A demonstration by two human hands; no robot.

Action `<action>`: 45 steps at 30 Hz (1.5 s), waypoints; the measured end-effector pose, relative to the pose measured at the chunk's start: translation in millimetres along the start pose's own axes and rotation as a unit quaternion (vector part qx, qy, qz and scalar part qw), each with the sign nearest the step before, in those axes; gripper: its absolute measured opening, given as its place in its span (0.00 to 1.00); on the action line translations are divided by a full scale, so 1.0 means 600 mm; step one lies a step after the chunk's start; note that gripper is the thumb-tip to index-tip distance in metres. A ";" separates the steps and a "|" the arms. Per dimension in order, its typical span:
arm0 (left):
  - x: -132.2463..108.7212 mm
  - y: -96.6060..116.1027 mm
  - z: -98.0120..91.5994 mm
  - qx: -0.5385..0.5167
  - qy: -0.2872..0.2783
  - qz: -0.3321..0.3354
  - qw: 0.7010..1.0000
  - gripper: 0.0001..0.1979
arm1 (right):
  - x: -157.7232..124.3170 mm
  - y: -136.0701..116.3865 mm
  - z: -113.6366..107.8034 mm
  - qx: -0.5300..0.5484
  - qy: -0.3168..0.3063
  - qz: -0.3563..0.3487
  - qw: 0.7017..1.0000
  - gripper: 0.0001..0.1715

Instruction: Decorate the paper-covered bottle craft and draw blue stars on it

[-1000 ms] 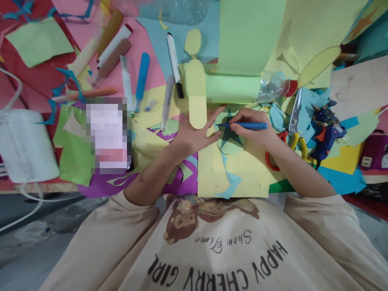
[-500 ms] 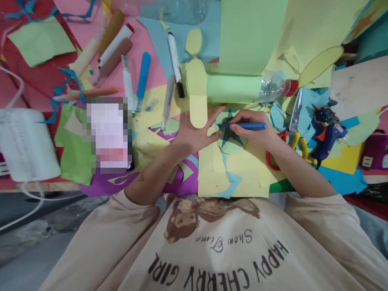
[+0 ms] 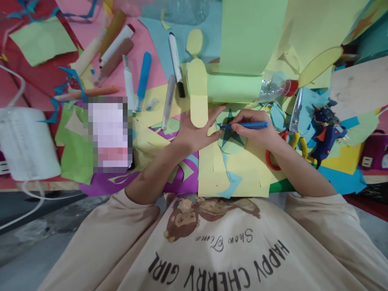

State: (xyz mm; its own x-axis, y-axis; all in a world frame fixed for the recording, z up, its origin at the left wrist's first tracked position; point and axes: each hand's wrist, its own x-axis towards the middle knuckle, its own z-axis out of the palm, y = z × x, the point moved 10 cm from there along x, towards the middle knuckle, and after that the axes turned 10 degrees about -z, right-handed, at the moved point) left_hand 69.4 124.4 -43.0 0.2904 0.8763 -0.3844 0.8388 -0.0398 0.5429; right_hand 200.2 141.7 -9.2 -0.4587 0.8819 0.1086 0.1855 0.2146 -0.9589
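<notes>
The right hand is closed around a blue pen, its tip on a dark star drawn on a green paper disc. The left hand lies flat and open, holding nothing, touching the disc's edge.

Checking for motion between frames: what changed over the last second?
Nothing clear. The right hand still holds the blue pen with its tip on the dark star; the left hand stays flat beside it. Scissors and markers lie as before.
</notes>
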 end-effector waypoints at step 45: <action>-0.001 0.000 -0.002 -0.008 0.001 -0.005 1.000 0.35 | 0.000 0.005 -0.007 -0.013 0.010 0.018 1.000 0.10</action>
State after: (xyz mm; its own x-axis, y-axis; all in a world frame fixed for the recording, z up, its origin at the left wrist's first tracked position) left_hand 68.5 124.5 -42.1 0.2814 0.8773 -0.3888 0.8345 -0.0237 0.5505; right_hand 204.6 144.0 -10.8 -0.4331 0.8978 0.0797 0.2235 0.1926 -0.9555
